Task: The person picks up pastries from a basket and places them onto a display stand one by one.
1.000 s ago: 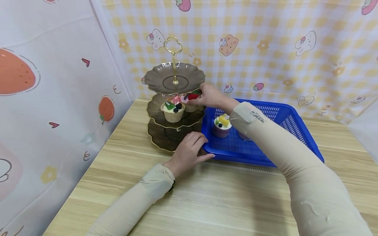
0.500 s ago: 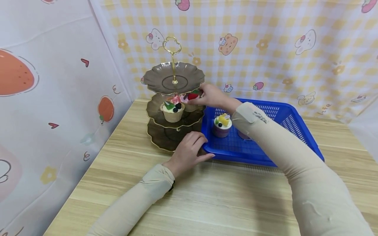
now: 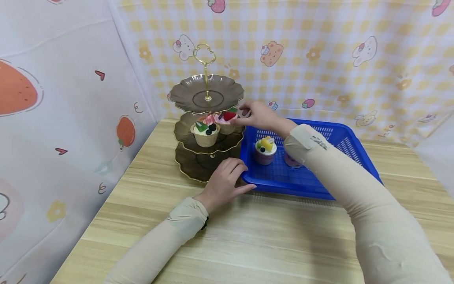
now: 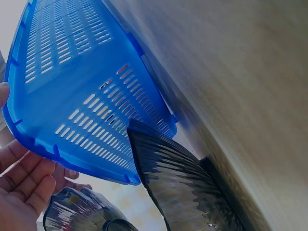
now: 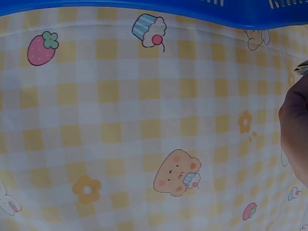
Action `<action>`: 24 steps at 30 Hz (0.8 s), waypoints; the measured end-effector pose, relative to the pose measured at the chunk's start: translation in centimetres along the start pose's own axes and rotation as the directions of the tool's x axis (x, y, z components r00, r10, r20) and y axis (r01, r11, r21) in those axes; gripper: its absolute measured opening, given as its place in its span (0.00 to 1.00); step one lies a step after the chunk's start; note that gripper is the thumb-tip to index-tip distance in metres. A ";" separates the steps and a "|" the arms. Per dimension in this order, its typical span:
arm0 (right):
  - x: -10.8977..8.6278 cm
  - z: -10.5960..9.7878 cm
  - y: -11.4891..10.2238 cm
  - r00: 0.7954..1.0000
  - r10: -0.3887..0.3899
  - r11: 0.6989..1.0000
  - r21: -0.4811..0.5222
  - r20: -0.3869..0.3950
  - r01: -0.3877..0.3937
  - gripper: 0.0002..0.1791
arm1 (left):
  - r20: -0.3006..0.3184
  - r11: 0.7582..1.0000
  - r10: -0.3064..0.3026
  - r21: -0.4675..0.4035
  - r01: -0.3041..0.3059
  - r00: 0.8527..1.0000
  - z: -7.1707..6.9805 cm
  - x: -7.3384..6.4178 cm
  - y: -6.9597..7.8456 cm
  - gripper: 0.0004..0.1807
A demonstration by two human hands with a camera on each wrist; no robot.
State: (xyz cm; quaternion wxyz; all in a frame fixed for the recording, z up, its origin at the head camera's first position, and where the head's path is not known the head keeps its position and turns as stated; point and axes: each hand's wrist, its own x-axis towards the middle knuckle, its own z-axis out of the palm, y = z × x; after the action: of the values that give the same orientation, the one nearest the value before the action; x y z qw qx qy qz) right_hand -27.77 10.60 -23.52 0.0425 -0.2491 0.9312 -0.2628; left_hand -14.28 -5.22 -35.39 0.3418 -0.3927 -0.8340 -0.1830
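Light wood-grain table [image 3: 269, 236], brown three-tier stand [image 3: 188, 94], blue basket [image 3: 283, 188] beside it

Lit brightly and evenly in the head view, with a pale sheen on the surface [image 3: 255, 244] and a soft-edged shadow beside the right sleeve [image 3: 383, 221]. Shiny with small highlights along the back rim of the top plate [image 3: 196, 94]. Dimmer in the left wrist view, blurred and soft across the bare surface, whitish through the slots of the blue basket [image 4: 67, 90]. Dull and cool-toned in the right wrist view, bowed slightly across the checked cloth [image 5: 120, 115] toward the edges.
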 end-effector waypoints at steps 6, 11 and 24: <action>-0.1 -0.3 0.4 1.000 0.010 1.000 -0.014 -0.002 -0.010 0.37 | 0.004 1.000 -0.002 0.004 0.002 1.000 0.0 -0.1 -0.1 0.24; -0.3 -0.5 0.9 0.999 0.035 0.999 -0.013 0.010 -0.035 0.38 | 0.010 1.000 -0.009 0.004 0.009 1.000 0.0 -0.2 -0.2 0.25; -1.6 -0.8 3.3 0.998 0.066 0.998 0.007 -0.005 -0.066 0.35 | 0.000 1.000 0.002 -0.006 -0.002 1.000 -0.1 -0.2 -0.1 0.24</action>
State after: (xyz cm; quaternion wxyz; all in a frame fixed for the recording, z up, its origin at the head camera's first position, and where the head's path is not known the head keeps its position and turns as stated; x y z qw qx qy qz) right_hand -27.98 14.18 -24.64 0.0495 -0.2174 0.9381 -0.2651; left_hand -14.23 -5.41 -35.49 0.3405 -0.3946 -0.8331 -0.1852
